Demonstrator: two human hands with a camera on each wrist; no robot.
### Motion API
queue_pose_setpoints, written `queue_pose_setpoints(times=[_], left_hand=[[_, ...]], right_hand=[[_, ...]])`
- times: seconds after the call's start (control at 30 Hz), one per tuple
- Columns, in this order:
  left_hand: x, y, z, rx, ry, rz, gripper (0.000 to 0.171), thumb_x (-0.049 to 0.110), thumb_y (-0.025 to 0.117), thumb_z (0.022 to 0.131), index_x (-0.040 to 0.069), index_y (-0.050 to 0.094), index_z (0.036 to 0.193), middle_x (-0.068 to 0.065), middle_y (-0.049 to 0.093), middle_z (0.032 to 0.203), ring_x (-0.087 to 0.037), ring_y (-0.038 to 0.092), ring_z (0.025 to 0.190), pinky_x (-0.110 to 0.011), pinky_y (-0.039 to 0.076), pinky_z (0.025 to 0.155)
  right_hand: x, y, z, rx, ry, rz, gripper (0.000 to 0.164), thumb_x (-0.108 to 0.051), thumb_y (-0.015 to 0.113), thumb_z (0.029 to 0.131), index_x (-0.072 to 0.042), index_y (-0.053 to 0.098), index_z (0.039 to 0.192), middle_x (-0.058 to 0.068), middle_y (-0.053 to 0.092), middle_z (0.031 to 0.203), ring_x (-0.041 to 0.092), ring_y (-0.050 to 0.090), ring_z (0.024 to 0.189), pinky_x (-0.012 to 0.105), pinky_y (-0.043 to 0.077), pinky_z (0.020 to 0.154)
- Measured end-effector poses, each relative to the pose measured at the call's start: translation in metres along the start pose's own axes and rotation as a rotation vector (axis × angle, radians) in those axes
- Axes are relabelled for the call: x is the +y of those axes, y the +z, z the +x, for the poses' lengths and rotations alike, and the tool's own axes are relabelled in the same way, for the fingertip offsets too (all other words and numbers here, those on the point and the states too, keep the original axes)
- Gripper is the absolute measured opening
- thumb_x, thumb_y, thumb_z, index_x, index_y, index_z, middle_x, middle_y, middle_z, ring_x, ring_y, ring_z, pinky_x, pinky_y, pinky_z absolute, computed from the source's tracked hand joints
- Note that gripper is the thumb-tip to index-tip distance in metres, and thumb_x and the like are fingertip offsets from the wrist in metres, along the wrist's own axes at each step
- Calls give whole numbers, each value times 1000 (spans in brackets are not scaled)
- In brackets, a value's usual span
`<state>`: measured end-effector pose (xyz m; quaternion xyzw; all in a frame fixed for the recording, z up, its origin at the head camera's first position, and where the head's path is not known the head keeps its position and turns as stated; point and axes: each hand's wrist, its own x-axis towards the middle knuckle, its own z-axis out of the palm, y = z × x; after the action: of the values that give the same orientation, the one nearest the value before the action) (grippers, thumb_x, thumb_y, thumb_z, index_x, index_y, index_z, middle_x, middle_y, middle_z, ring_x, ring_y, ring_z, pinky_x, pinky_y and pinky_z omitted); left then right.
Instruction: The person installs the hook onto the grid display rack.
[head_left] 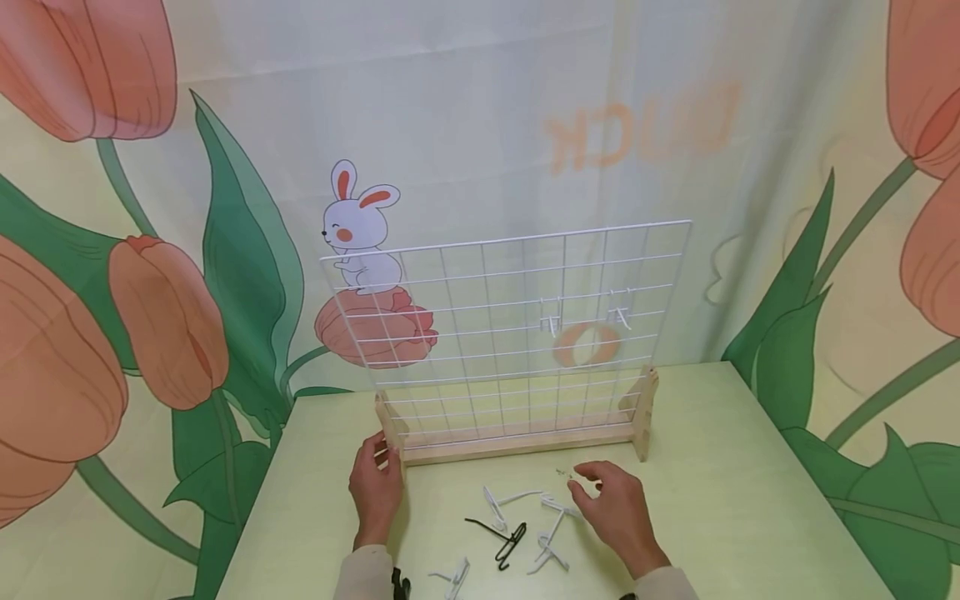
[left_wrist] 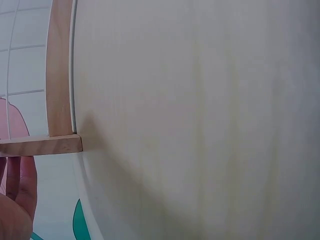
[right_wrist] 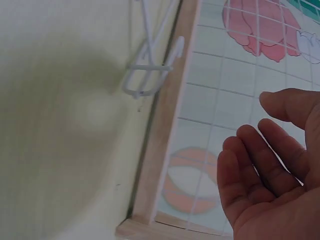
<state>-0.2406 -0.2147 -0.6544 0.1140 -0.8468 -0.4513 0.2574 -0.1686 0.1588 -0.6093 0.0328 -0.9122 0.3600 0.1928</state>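
Observation:
A white wire grid panel point(head_left: 506, 240) stands upright in a wooden base point(head_left: 517, 442). My left hand point(head_left: 375, 487) is at the base's left end piece point(head_left: 391, 425); in the left wrist view its fingers point(left_wrist: 28, 180) lie straight against that wood. Over the table to the right, my right hand point(head_left: 617, 504) holds nothing, its fingers loosely bent and the thumb apart. Several white hooks point(head_left: 493, 507) and a black wire hook point(head_left: 513, 546) lie on the table between the hands. Two white hooks point(head_left: 551, 324) hang on the right half of the grid.
The pale yellow-green table point(head_left: 720, 500) extends to both sides of the base. Behind it hangs a curtain point(head_left: 480, 125) printed with tulips and a rabbit. Another white hook point(head_left: 457, 577) lies near the bottom of the head view.

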Motion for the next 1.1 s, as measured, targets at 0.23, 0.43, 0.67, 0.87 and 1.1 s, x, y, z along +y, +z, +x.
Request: queue_pose_setpoints(times=[0.23, 0.43, 0.67, 0.87, 1.1], left_hand=[[-1, -1, -1, 0, 15, -4, 31, 13, 70, 102, 9, 65, 133, -15, 72, 121, -35, 76, 109, -51, 65, 86], [-2, -1, -1, -3, 7, 3, 31, 14, 70, 103, 10, 64, 134, -15, 72, 122, -35, 76, 109, -51, 64, 87], [-3, 0, 1, -10, 1, -12, 32, 15, 70, 103, 11, 64, 134, -14, 72, 123, -35, 76, 111, -51, 64, 87], [1, -3, 0, -24, -7, -7, 32, 16, 68, 104, 10, 63, 135, -15, 71, 126, -35, 75, 113, -51, 64, 89], [4, -3, 0, -30, -27, -12, 32, 14, 68, 104, 10, 63, 135, -15, 71, 126, -36, 75, 114, -52, 64, 89]], right_hand=[[15, 11, -6, -102, 68, -65, 21, -16, 89, 83, -10, 81, 102, 4, 79, 97, 22, 74, 87, 41, 60, 77], [22, 18, -11, -183, 107, -86, 19, -15, 86, 85, -12, 80, 103, 0, 78, 97, 18, 73, 90, 43, 60, 82], [27, 24, -14, -203, 72, -102, 15, -7, 84, 84, -13, 81, 97, -3, 78, 91, 13, 71, 84, 37, 60, 77], [26, 28, -15, -247, 110, -81, 14, -5, 83, 84, -13, 80, 95, -4, 78, 89, 10, 71, 82, 35, 60, 75], [26, 30, -16, -272, 123, -92, 14, -2, 81, 84, -14, 79, 91, -6, 76, 84, 7, 68, 78, 32, 58, 72]])
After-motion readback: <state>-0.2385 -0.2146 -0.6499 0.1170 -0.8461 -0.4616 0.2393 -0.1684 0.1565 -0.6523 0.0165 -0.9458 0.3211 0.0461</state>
